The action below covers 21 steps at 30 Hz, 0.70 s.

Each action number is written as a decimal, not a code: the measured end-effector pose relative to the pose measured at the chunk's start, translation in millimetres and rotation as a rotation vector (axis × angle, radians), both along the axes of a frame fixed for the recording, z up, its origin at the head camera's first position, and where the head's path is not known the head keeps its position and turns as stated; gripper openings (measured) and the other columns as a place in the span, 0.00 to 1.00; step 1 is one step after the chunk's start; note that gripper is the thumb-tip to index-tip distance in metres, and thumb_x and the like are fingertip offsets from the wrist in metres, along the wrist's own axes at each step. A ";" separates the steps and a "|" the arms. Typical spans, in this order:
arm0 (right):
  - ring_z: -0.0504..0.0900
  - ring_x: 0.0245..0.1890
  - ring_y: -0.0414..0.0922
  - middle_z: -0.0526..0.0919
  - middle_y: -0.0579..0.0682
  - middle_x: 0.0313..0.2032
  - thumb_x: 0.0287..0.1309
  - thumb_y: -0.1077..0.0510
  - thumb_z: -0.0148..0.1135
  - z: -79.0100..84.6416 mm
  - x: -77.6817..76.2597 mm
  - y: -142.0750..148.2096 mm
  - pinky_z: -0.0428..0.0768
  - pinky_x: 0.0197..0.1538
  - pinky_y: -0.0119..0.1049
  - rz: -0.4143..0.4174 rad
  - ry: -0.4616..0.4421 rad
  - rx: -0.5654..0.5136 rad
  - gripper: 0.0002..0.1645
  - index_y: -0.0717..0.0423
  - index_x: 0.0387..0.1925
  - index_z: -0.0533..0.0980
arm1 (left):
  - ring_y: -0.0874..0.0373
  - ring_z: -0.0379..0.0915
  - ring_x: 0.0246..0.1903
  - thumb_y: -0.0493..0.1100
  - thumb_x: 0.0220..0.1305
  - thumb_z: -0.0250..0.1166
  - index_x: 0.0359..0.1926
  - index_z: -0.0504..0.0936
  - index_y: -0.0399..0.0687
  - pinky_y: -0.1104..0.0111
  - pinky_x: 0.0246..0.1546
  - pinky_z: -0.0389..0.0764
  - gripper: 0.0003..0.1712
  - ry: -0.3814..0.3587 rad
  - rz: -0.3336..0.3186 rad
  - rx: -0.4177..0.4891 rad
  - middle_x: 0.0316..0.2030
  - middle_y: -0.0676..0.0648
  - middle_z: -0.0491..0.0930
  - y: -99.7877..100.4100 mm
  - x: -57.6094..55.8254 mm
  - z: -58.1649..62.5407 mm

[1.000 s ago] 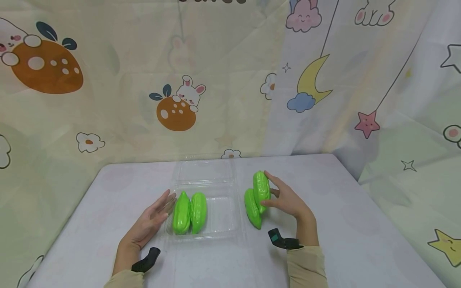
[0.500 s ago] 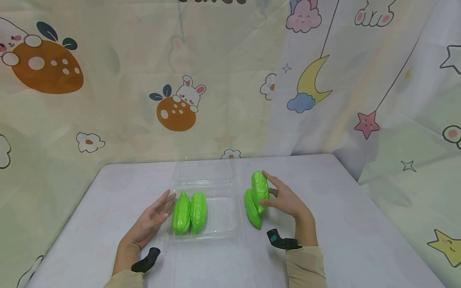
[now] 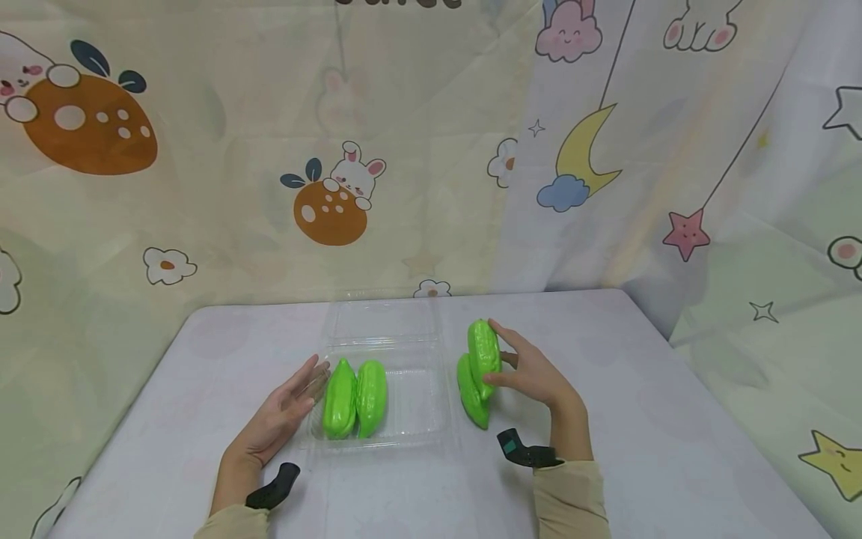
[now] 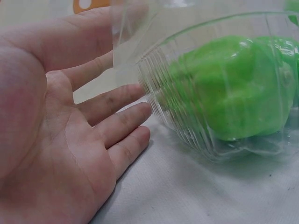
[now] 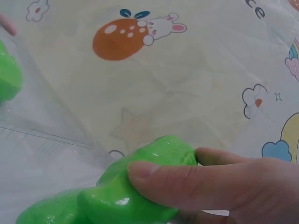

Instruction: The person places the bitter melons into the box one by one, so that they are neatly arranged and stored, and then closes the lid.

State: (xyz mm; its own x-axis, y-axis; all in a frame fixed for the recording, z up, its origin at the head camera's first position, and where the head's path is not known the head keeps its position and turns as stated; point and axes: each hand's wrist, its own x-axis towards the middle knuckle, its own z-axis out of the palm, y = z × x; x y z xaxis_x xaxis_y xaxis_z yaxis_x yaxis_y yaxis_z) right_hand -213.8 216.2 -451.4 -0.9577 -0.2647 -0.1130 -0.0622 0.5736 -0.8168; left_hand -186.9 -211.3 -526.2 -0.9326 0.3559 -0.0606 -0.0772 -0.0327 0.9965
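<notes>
My right hand (image 3: pixel 535 372) pinches a glossy bright green toy vegetable (image 3: pixel 485 359), long and lobed, between thumb and fingers. In the right wrist view, the thumb lies across this green toy vegetable (image 5: pixel 140 205). A second one (image 3: pixel 471 393) lies partly behind it on the table. To the left stands a clear plastic clamshell box (image 3: pixel 417 404), its lid folded back. Inside its left half, two more green toy vegetables (image 3: pixel 340 400) lie side by side. My left hand (image 3: pixel 283 412) has its fingers extended, the tips at the ribbed side wall of the box (image 4: pixel 173 98).
The white-covered table (image 3: pixel 640 419) extends to both sides, its far edge meeting a patterned cloth backdrop (image 3: pixel 431 150). Black wrist mounts (image 3: pixel 528 449) sit at both cuffs. A thin cable (image 3: pixel 57 509) hangs by the lower left table edge.
My right hand has shifted slightly left with the green toy vegetable in its fingers. The left hand, the box and the other toy vegetables have stayed in place.
</notes>
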 end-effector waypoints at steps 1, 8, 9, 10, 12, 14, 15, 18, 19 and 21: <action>0.66 0.66 0.62 0.50 0.51 0.74 0.47 0.50 0.73 0.1 -0.2 -0.4 0.75 0.58 0.56 0.000 0.002 0.001 0.58 0.38 0.74 0.48 | 0.44 0.35 0.74 0.34 0.68 0.51 0.75 0.41 0.52 0.40 0.69 0.31 0.41 0.000 0.000 0.000 0.75 0.44 0.44 0.0 0.0 -0.1; 0.66 0.66 0.61 0.51 0.50 0.74 0.47 0.51 0.73 1.7 -0.6 -2.8 0.75 0.58 0.55 0.003 0.014 -0.008 0.57 0.35 0.73 0.49 | 0.45 0.37 0.74 0.34 0.67 0.52 0.75 0.42 0.53 0.41 0.69 0.33 0.42 0.005 0.009 -0.020 0.75 0.45 0.45 0.4 0.0 0.2; 0.67 0.66 0.61 0.51 0.49 0.74 0.47 0.52 0.73 1.9 -0.5 -3.2 0.75 0.58 0.55 0.003 0.015 -0.009 0.57 0.34 0.73 0.49 | 0.45 0.37 0.74 0.34 0.67 0.52 0.75 0.42 0.54 0.41 0.69 0.33 0.42 0.006 0.009 -0.019 0.75 0.45 0.45 0.4 0.0 0.3; 0.67 0.66 0.61 0.51 0.49 0.74 0.47 0.52 0.73 2.0 -0.5 -3.6 0.75 0.58 0.55 0.003 0.015 -0.011 0.57 0.33 0.73 0.49 | 0.45 0.37 0.74 0.34 0.67 0.52 0.75 0.42 0.54 0.41 0.69 0.32 0.42 0.007 0.008 -0.017 0.75 0.45 0.45 0.4 0.1 0.4; 0.67 0.66 0.61 0.51 0.49 0.74 0.47 0.52 0.73 2.3 -0.6 -4.6 0.75 0.58 0.55 0.006 0.017 -0.008 0.57 0.33 0.73 0.49 | 0.45 0.37 0.74 0.33 0.68 0.52 0.75 0.42 0.54 0.40 0.69 0.32 0.42 0.008 0.005 -0.013 0.75 0.45 0.44 0.3 0.1 0.6; 0.67 0.66 0.60 0.52 0.49 0.74 0.47 0.52 0.73 2.3 -0.8 -5.7 0.75 0.58 0.55 0.005 0.017 -0.003 0.57 0.32 0.73 0.49 | 0.44 0.37 0.74 0.33 0.68 0.51 0.75 0.42 0.54 0.40 0.69 0.32 0.41 0.010 0.002 -0.010 0.75 0.44 0.44 0.2 0.1 0.7; 0.67 0.66 0.60 0.52 0.48 0.74 0.47 0.52 0.73 2.3 -0.9 -6.3 0.75 0.59 0.55 0.004 0.017 -0.002 0.57 0.32 0.73 0.49 | 0.44 0.37 0.74 0.33 0.68 0.51 0.75 0.42 0.54 0.40 0.69 0.32 0.41 0.011 0.000 -0.007 0.75 0.44 0.44 0.1 0.0 0.7; 0.67 0.66 0.60 0.52 0.48 0.74 0.47 0.51 0.73 2.3 -1.4 -7.4 0.74 0.59 0.55 0.006 0.021 0.002 0.57 0.32 0.73 0.49 | 0.45 0.37 0.74 0.32 0.68 0.51 0.75 0.42 0.53 0.41 0.69 0.32 0.41 0.012 -0.006 -0.003 0.75 0.44 0.44 -0.4 -0.2 0.4; 0.67 0.66 0.60 0.52 0.47 0.74 0.47 0.52 0.73 2.3 -1.5 -7.7 0.74 0.59 0.56 0.006 0.021 -0.002 0.57 0.32 0.73 0.49 | 0.45 0.37 0.74 0.32 0.68 0.50 0.75 0.42 0.53 0.41 0.69 0.32 0.41 0.013 -0.008 -0.002 0.75 0.44 0.44 -0.6 -0.4 0.2; 0.66 0.66 0.60 0.52 0.47 0.73 0.47 0.52 0.73 2.9 -1.6 -8.3 0.74 0.59 0.56 0.011 0.022 -0.009 0.57 0.31 0.73 0.49 | 0.46 0.37 0.74 0.32 0.68 0.50 0.75 0.42 0.53 0.40 0.69 0.31 0.41 0.015 -0.013 0.003 0.75 0.44 0.44 -0.9 -0.5 -0.2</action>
State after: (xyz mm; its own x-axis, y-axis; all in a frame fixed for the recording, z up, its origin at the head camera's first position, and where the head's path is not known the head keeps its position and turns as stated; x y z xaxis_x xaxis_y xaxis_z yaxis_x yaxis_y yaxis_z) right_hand -215.5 207.9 -448.5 -0.9570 -0.2761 -0.0890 -0.0868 0.5654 -0.8202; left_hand -187.4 -212.2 -526.4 -0.9286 0.3682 -0.0458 -0.0632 -0.0352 0.9974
